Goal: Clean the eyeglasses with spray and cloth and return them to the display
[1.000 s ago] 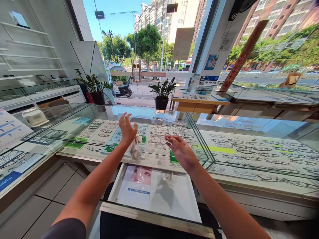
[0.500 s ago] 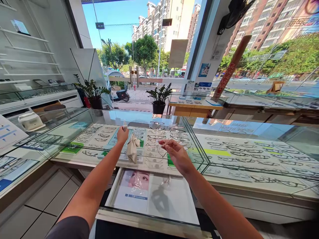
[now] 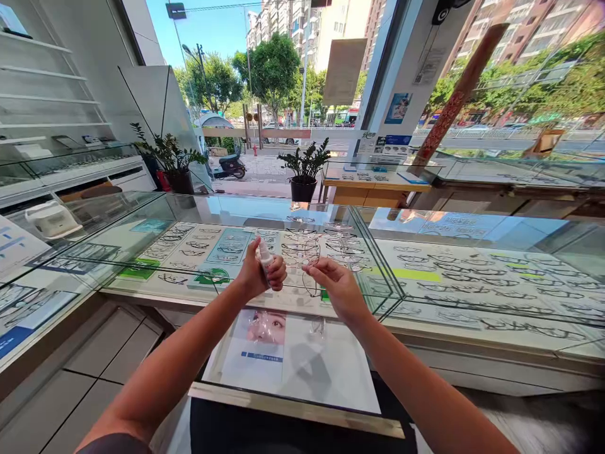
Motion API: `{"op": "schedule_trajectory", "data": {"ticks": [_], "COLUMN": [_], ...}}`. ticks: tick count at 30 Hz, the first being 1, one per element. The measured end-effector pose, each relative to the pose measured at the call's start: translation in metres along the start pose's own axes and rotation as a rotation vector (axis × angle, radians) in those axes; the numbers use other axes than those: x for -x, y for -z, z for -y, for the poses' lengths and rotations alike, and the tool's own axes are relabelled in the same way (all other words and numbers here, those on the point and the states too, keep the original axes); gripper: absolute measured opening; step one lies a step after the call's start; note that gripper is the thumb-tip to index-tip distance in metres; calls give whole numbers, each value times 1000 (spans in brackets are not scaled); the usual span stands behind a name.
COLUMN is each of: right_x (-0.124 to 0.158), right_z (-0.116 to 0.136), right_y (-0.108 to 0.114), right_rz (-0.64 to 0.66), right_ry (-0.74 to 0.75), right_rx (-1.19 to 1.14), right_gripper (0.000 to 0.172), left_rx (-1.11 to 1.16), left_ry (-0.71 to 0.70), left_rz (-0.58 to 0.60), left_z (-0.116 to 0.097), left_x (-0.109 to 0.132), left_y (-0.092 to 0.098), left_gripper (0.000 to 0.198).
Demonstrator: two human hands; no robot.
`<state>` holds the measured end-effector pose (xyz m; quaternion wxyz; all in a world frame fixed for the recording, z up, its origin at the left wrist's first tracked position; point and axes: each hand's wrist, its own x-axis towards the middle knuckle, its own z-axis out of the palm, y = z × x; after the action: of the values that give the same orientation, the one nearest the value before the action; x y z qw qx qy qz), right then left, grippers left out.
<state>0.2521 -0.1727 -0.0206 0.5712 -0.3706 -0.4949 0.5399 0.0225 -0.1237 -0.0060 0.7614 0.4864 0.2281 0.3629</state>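
My left hand point(image 3: 258, 275) is wrapped round a small white spray bottle point(image 3: 266, 257), its nozzle up and the thumb beside the top. Between the thumb and fingers of my right hand point(image 3: 339, 287) is a thin-rimmed pair of eyeglasses point(image 3: 311, 292), held above the glass counter to the right of the bottle. Part of the frame is hard to tell from the glasses on display behind it. Below both hands is a pulled-out drawer point(image 3: 331, 372) with a printed picture of a face point(image 3: 265, 328) and clear plastic wrapping on it.
A glass display case point(image 3: 227, 211) spans the front, with rows of eyeglasses inside. Another case point(image 3: 472, 243) adjoins it on the right. Potted plants point(image 3: 303, 167) stand beyond, before the window. A white device point(image 3: 53, 219) sits at the left.
My left hand has come back toward me and right with the spray bottle, now in front of where a beige cloth stood. My right hand still holds the eyeglasses. The view has tilted down slightly.
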Motion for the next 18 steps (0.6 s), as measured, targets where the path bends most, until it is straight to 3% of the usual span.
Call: {"op": "schedule_trajectory", "data": {"ticks": [3,8,10,18], "right_x": [2,5,6,14], "right_z": [-3,-6,-9,-18], "right_y": [-2,-4,-5,-11], "right_rz": [-34,-21,3,123], "right_ry": [-11,-51,-58,-96], "right_rx": [44,54,54,68], "right_gripper": [56,57,56,49], "left_rx": [23,-328,-467,-709], "left_ry": [-40,-198,-226,-334], "left_rz": [7,-283,-343,-326], "left_z": [7,26,32,34], "left_x": [0,-7,-7,-7], "left_y": [-3,1,1,-2], "left_gripper": [79,71,70,64]}}
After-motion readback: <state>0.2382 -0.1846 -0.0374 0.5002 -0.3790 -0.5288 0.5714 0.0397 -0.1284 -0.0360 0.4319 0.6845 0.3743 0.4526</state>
